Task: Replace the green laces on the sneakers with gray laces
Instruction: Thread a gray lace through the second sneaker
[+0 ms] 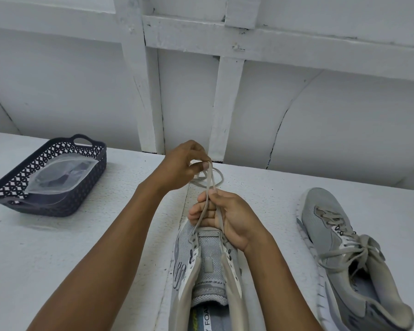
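Nearest, gray mesh sneaker (208,252) laced only at its first eyelets: right hand (227,218) grips both flat gray lace (209,180) strands, left hand (184,166) pinches one; next probably threading the following eyelet

At the lower centre of the frame a gray mesh sneaker (208,254) stands toe away, tongue bare, most eyelets empty. A gray lace (209,179) rises in two strands from what seem its frontmost eyelets, its slack looped behind. At right, the second sneaker (325,211) lies tilted, laced gray and bow-tied.
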The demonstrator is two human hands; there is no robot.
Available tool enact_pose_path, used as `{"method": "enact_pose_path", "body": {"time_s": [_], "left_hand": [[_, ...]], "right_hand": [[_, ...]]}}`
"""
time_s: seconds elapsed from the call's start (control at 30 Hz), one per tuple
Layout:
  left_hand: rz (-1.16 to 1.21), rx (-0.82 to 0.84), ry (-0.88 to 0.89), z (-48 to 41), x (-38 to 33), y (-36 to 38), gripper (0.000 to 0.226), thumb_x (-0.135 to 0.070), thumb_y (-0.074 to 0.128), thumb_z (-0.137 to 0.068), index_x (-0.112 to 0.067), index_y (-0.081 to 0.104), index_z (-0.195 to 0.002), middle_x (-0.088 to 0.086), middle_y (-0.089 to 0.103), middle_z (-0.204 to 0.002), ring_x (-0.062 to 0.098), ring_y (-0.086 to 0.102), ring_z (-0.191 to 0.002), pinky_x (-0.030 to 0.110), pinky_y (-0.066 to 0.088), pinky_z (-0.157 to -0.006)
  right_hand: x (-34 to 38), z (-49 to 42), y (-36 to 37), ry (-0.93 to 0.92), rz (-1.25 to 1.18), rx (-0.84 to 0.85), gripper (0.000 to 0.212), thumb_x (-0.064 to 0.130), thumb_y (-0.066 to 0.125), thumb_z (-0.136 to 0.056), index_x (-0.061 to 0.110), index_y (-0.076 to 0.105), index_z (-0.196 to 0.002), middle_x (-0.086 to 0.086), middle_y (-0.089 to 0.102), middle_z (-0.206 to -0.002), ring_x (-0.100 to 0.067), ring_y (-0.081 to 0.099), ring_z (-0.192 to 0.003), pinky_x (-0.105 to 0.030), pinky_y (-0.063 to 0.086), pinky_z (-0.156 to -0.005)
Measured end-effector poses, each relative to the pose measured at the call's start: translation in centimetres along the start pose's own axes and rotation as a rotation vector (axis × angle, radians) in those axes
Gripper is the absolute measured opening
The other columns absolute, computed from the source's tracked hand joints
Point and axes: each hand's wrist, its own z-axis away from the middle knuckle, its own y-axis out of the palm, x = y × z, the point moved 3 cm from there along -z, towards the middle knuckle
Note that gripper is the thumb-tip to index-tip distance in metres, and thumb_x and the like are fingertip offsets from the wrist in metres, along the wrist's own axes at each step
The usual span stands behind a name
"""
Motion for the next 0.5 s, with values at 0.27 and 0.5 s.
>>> {"method": "enact_pose_path", "body": {"time_s": [0.27, 0.5], "left_hand": [[0.114, 0.166, -0.320, 3.3, -2.0, -3.4, 0.036, -0.056, 0.058, -0.089, -0.022, 0.065, -0.086, -0.010, 0.067, -0.091, 0.004, 0.061, -0.080, 0.025, 0.044, -0.068], [0.407, 0.292, -0.300, 6.0, -4.9, -1.3, 0.019, -0.023, 0.069, -0.092, -0.006, 0.068, -0.084, 0.008, 0.072, -0.087, 0.014, 0.066, -0.084, 0.029, 0.048, -0.081]], "right_hand": [[1.1, -0.1, 0.1, -0.095, 0.031, -0.188, 0.020, 0.010, 0.052, -0.101, 0.002, 0.070, -0.096, -0.009, 0.067, -0.076, -0.025, 0.072, -0.072, -0.034, 0.062, -0.071], [3.4, 1.7, -1.7, -0.229, 0.353, -0.347, 0.017, 0.009, 0.059, -0.096, 0.015, 0.073, -0.087, 0.004, 0.067, -0.068, -0.012, 0.063, -0.065, -0.028, 0.056, -0.063]]}}
